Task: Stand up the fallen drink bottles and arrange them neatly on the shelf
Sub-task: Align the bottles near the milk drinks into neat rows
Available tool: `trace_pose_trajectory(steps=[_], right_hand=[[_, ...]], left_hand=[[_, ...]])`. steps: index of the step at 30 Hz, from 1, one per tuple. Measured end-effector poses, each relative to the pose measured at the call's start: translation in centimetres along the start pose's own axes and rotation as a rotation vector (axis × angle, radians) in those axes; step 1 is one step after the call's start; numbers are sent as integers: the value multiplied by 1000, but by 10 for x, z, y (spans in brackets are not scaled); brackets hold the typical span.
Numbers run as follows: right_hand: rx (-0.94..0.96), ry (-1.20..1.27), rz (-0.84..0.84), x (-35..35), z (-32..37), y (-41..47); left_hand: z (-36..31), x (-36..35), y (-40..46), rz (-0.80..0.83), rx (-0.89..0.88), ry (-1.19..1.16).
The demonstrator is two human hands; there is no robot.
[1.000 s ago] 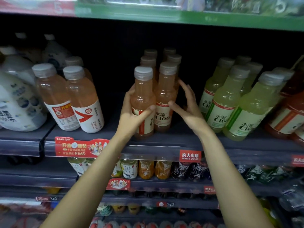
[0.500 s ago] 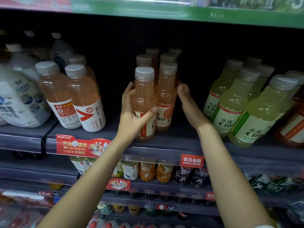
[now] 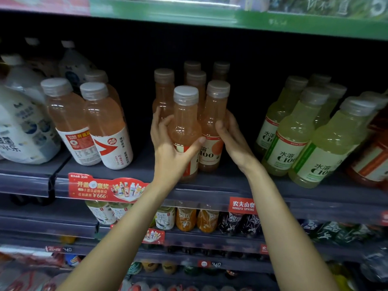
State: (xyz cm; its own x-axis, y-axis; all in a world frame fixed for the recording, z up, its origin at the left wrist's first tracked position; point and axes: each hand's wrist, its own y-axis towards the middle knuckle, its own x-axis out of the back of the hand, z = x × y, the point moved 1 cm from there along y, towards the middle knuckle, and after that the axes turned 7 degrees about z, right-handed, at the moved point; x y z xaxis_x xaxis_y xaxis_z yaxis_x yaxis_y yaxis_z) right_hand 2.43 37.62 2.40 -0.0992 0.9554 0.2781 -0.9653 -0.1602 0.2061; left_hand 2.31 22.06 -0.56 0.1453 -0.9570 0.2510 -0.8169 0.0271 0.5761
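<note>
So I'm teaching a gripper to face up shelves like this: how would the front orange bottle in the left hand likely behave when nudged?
The front orange bottle looks filled up to the neck, so probably heavy for its size. It is tall and narrow, so a push near the cap may tip it. The left hand wraps its smooth plastic body, which could be slippery.
</note>
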Motion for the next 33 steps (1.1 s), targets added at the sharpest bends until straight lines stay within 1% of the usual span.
trace_pose_trajectory(steps=[5,7,9,11,13,16,18,20,22,24,26,29,33], right_hand=[[22,-66,-36,-2,-1,-6],[31,-99,-60,-3,2,-8],[25,-122,-84,-3,5,-9],[13,-146,-104,-3,8,-11],[11,-165,-146,-4,10,-15],[5,-194,-247,-7,11,-20],[0,-210,-297,-10,11,-22],[-2,-244,-308,-13,11,-23],[-9,-323,-306,-16,12,-25],[-20,-440,-334,-19,15,-27],[-20,-512,-382,-22,18,-31],[-20,-550,-435,-29,23,-36],[8,-631,-529,-41,29,-45]], left_hand=[[1,6,1,53,-22,-18],[0,12,5,77,-25,-130],[-2,17,15,60,53,-296],[-3,22,28,46,161,-356],[-1,22,34,51,233,-280],[3,24,29,34,239,-163],[3,23,27,17,272,-133],[3,22,26,9,316,-117],[3,22,24,5,345,-114],[3,24,22,11,338,-107],[4,28,20,45,327,-105],[6,37,18,112,334,-143],[7,51,15,230,276,-155]])
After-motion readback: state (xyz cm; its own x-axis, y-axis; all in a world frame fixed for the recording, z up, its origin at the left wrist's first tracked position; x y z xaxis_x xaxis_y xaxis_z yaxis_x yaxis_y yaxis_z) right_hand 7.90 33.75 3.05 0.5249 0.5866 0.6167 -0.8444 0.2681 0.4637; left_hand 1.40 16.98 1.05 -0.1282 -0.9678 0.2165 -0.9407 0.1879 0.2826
